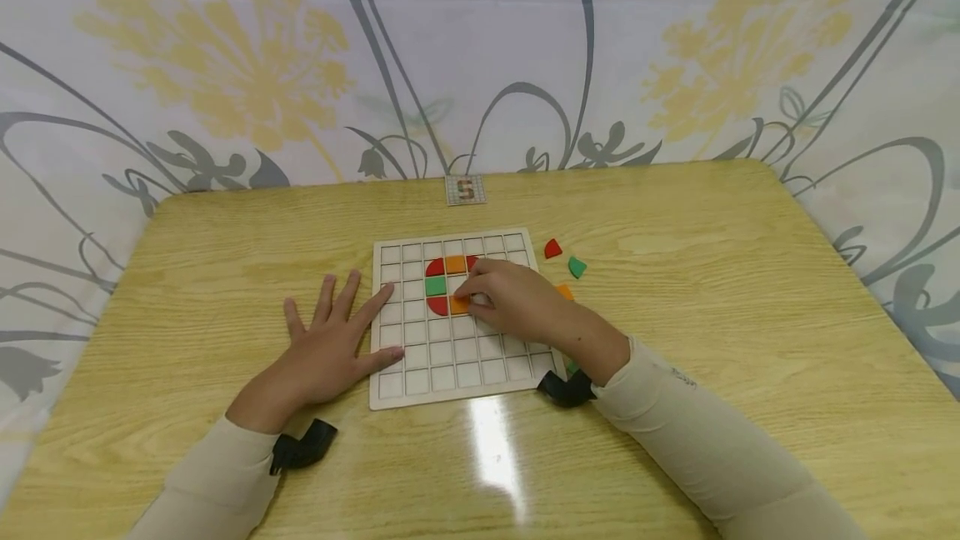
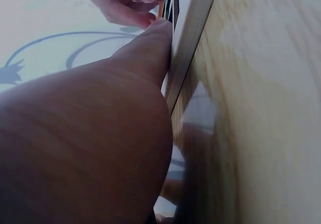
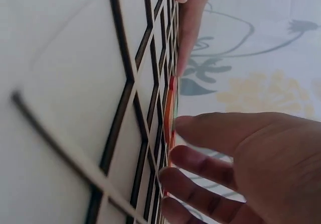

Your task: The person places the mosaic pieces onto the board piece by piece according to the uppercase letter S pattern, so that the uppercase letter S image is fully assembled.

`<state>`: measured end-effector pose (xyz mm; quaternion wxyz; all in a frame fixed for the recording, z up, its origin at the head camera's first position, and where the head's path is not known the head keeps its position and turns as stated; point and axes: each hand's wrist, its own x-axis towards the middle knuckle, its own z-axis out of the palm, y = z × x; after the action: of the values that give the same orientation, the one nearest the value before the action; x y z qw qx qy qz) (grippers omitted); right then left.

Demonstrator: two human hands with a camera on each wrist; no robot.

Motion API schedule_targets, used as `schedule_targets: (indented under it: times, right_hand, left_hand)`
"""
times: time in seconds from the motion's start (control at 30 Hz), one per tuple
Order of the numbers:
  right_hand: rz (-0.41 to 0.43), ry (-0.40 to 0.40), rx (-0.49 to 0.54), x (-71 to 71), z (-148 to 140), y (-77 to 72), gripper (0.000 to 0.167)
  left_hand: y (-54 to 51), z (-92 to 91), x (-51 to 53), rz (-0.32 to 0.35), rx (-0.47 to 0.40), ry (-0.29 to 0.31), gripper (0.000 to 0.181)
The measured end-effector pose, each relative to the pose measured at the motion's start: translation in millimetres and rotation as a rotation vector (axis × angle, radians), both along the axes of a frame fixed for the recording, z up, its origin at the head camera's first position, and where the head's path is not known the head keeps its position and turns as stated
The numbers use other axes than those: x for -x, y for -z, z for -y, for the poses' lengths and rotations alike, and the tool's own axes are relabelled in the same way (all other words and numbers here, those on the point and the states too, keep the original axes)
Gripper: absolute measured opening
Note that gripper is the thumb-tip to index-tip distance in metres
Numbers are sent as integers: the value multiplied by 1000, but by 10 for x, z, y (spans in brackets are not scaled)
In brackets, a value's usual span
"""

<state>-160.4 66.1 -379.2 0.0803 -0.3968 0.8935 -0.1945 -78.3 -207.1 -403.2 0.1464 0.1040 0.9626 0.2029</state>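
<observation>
A pale gridded board [image 1: 442, 379] lies on the table. Red quarter pieces [image 1: 437, 306], a green square [image 1: 435, 286] and an orange square [image 1: 455, 263] sit in its cells. The right hand [image 1: 517, 302] is over the board, thumb and fingertips at another orange square [image 1: 459, 306], which they pinch and partly cover. In the right wrist view, the right hand [image 3: 271, 158] has its thumb against the orange piece [image 3: 168, 118]. The left hand [image 1: 326, 354] lies spread, its index finger and thumb on the board's left edge; in the left wrist view its forearm side [image 2: 95, 133] fills much of the picture.
Right of the board lie a loose red piece [image 1: 552, 248], a green piece [image 1: 577, 267] and an orange piece [image 1: 565, 292], with another green one partly hidden by the right wrist. A small pattern card [image 1: 466, 190] lies near the back edge of the wooden table [image 1: 712, 273].
</observation>
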Motion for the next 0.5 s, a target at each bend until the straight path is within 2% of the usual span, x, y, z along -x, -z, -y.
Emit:
schedule_targets:
  times: [0.5]
  right_hand:
    - [-40, 203, 95, 226, -339, -244, 19]
  left_hand:
    - [3, -5, -12, -16, -10, 2, 86]
